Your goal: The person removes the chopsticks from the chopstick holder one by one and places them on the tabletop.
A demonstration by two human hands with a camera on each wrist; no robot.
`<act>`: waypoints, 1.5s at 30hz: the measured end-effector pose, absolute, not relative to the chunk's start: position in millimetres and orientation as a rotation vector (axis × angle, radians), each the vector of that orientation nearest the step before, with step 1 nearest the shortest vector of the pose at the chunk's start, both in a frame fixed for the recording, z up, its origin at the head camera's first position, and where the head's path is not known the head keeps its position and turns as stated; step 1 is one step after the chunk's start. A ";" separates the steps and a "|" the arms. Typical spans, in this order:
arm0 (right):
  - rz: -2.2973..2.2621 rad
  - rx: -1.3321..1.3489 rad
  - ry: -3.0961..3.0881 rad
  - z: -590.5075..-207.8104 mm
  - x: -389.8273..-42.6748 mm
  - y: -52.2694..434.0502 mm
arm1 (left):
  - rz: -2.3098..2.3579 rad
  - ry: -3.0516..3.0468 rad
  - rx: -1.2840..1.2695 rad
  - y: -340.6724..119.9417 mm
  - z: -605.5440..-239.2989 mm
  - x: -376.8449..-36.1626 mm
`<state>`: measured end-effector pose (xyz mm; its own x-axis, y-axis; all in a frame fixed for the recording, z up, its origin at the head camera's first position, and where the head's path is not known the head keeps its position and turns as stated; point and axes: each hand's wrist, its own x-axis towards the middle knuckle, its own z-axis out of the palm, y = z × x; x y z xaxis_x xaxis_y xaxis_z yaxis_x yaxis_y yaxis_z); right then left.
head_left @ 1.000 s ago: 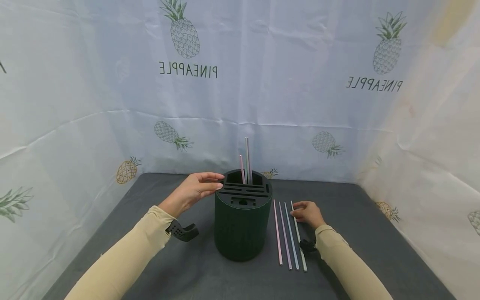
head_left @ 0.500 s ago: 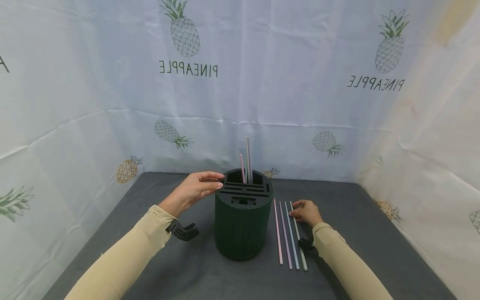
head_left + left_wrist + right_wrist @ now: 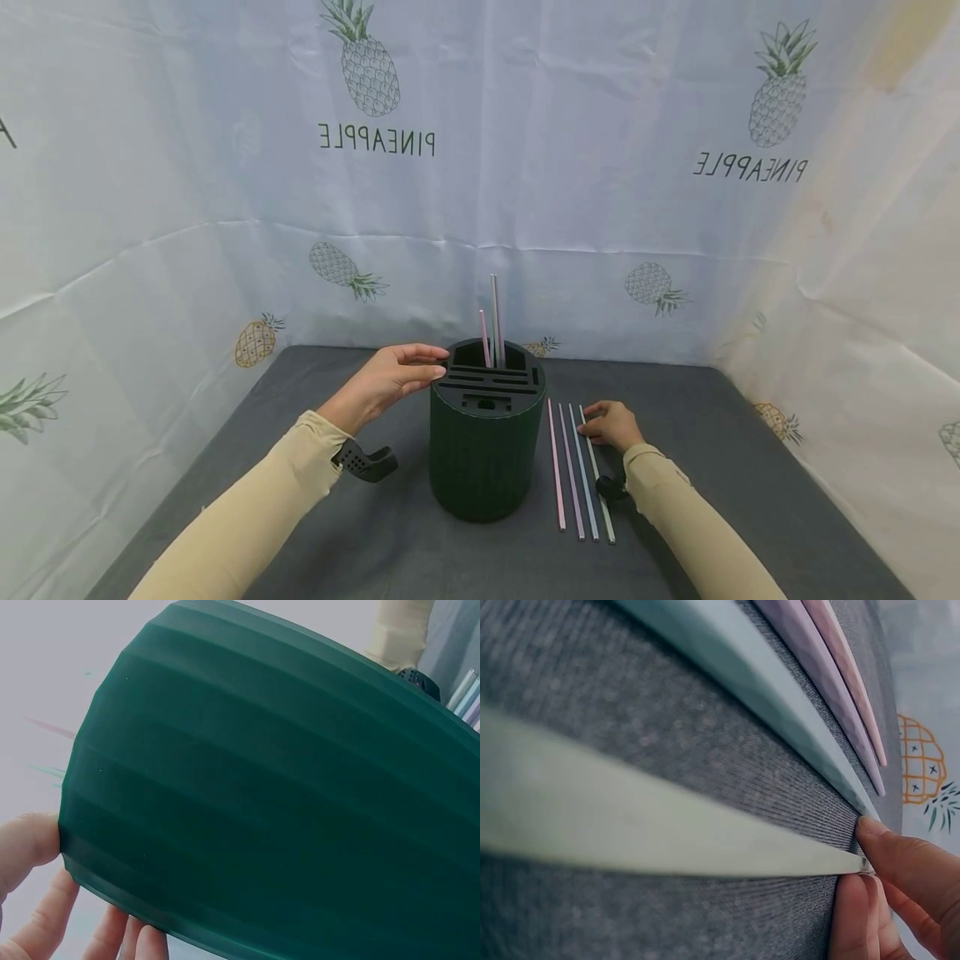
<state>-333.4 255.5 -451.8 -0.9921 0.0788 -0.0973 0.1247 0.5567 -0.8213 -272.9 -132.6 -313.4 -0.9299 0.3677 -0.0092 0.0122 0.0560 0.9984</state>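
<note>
A dark green cylindrical utensil holder (image 3: 480, 462) with a black slotted top stands mid-table. My left hand (image 3: 390, 375) touches its upper left edge; in the left wrist view, the extended fingers (image 3: 109, 934) lie along the green side and the thumb (image 3: 34, 844) meets the rim. To the right, pastel chopsticks lie side by side: pink (image 3: 556, 467), lilac (image 3: 571, 475), blue (image 3: 586, 483) and pale green (image 3: 593, 458). My right hand (image 3: 615, 425) pinches the far, narrow end of the pale green chopstick, with the thumb (image 3: 900, 851) close by the blue chopstick's tip.
Upright chopsticks, including a pink one (image 3: 484, 337), stand in the holder's rear compartment. The dark grey tabletop (image 3: 360, 542) is enclosed by white curtains (image 3: 555, 192) printed with pineapples. A black device (image 3: 366, 462) is strapped to each wrist.
My right hand has shifted slightly left along with the far end of the pale green chopstick. The left hand and the holder have stayed where they were.
</note>
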 end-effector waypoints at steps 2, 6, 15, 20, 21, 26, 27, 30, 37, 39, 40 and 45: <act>-1.450 0.181 2.723 -452.5 -334.5 256.1 | 1.957 2.075 0.384 -132.6 -313.4 -272.9; -1.499 0.177 2.691 -453.1 -334.4 259.3 | 1.961 2.072 0.367 -131.7 -313.5 -272.7; -1.781 0.032 2.554 -410.2 -325.6 264.7 | 1.967 2.070 0.359 -131.8 -313.2 -272.0; -1.985 -0.169 2.496 -351.3 -319.7 254.7 | 1.961 2.074 0.386 -133.7 -313.0 -272.5; -2.049 -0.214 2.470 -339.7 -316.8 250.9 | 1.961 2.074 0.389 -133.6 -312.9 -272.8; -2.333 -0.509 2.300 -292.9 -297.8 223.3 | 1.962 2.067 0.380 -132.2 -313.1 -273.8; -2.369 -0.573 2.263 -286.0 -293.9 216.0 | 1.962 2.066 0.379 -132.2 -313.1 -273.9; -2.408 -0.766 2.199 -271.6 -285.5 193.1 | 1.964 2.064 0.375 -132.4 -313.3 -273.7; -2.169 -0.952 2.314 -265.4 -282.6 147.2 | 1.963 2.067 0.373 -132.1 -313.0 -272.8; -2.040 -0.946 2.402 -266.5 -284.2 138.3 | 1.963 2.067 0.370 -132.0 -313.0 -272.9; -1.976 -0.938 2.442 -267.0 -285.1 134.7 | 1.963 2.067 0.367 -131.9 -313.0 -272.9; -1.689 -0.905 2.562 -268.9 -288.8 123.1 | 1.961 2.071 0.363 -131.4 -311.2 -272.0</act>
